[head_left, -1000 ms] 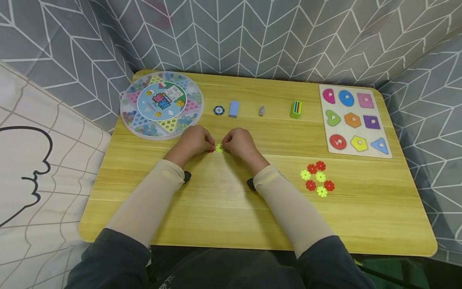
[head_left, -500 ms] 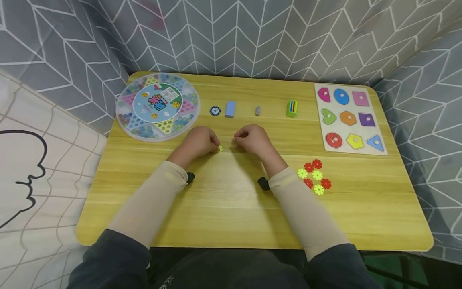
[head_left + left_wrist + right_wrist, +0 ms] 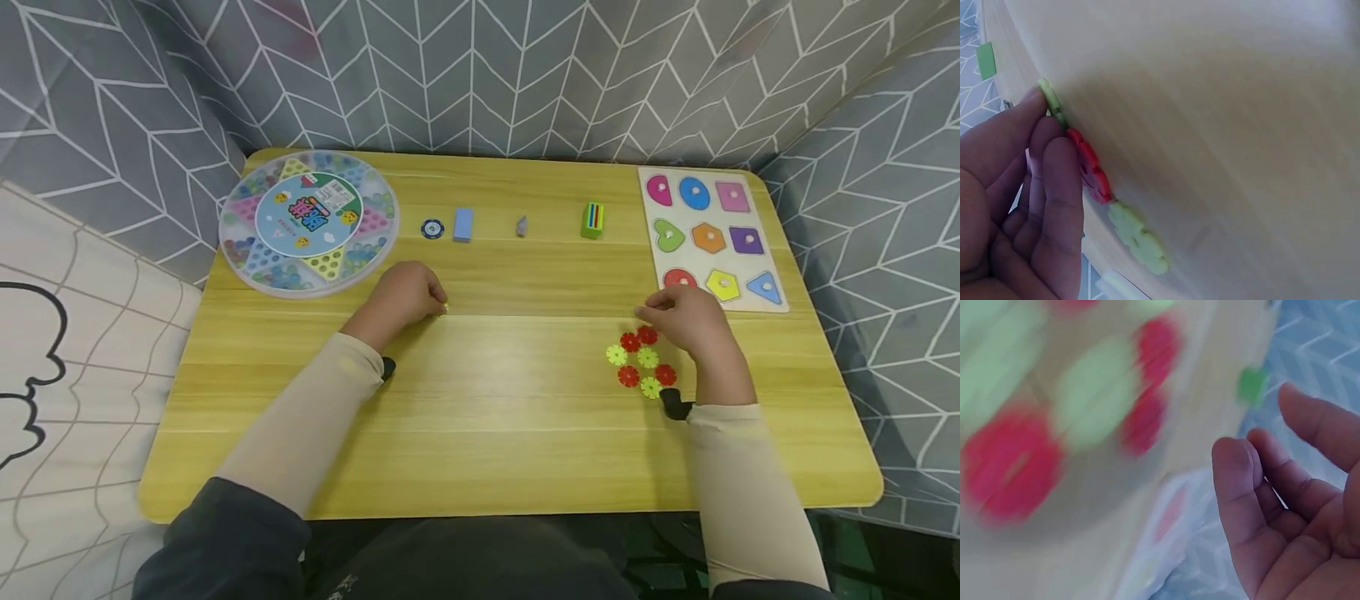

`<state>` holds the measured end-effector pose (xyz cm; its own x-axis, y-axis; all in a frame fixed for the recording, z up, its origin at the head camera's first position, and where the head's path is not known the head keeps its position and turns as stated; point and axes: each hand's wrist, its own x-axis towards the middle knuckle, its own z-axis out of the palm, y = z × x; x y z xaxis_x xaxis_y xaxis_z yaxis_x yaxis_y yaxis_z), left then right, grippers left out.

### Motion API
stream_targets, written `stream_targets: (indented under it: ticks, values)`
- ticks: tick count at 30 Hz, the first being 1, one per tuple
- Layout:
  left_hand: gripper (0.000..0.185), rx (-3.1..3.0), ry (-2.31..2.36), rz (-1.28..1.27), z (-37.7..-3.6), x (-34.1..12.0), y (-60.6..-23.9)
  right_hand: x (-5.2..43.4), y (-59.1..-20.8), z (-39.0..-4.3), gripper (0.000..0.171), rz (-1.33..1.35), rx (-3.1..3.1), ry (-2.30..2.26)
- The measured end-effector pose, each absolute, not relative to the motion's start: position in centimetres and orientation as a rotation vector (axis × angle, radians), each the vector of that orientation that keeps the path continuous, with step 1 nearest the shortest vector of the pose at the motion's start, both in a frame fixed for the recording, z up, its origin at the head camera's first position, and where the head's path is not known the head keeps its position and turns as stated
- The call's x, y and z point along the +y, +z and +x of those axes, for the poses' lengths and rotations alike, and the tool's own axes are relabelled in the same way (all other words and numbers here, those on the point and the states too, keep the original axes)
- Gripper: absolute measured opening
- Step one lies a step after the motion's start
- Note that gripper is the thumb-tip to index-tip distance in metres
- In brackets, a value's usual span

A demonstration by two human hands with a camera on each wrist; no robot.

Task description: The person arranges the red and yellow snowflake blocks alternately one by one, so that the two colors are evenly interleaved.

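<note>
- A broad lane of bare table (image 3: 525,433) stretches between the left hand (image 3: 401,293) and the right hand (image 3: 686,317), and between the forearms (image 3: 303,425) toward the near edge.
- Along the far side, a chip (image 3: 432,229), a blue block (image 3: 463,225), a grey piece (image 3: 521,226) and a green block (image 3: 592,221) sit in a row, gaps between them.
- A round game board (image 3: 300,292) bars the far left; a puzzle board (image 3: 708,215) and flower discs (image 3: 647,357) crowd the right hand.

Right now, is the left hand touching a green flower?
Touching: in the left wrist view, the left hand pinches a green flower between thumb and fingers.
</note>
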<state>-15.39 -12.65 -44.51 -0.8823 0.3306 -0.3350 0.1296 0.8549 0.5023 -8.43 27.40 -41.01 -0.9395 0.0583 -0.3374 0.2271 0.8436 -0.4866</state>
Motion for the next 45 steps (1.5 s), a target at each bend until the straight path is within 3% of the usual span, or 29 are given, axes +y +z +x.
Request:
stream_targets:
  ticks: [10, 24, 32, 38, 45]
  values:
    - [0.011, 2.617, 0.669, 0.357, -15.4, -12.7, -44.7, 27.6, -43.4, -7.2, 0.028, 0.087, 2.688, -0.658]
    - [0.011, 2.624, 0.672, 0.374, -15.4, -12.7, -44.5, 27.1, -43.5, -7.2, 0.034, 0.034, 2.635, -0.588]
    - [0.011, 2.607, 0.687, 0.337, -15.3, -12.8, -44.3, 27.1, -43.4, -7.4, 0.029, 0.020, 2.628, -0.576]
    - [0.009, 2.598, 0.723, 0.306, -15.3, -12.8, -44.5, 27.1, -42.6, -7.5, 0.016, 0.048, 2.610, -0.651]
    - [0.011, 2.596, 0.736, 0.302, -15.5, -13.1, -44.7, 26.1, -42.6, -8.3, 0.019, 0.086, 2.614, -0.927]
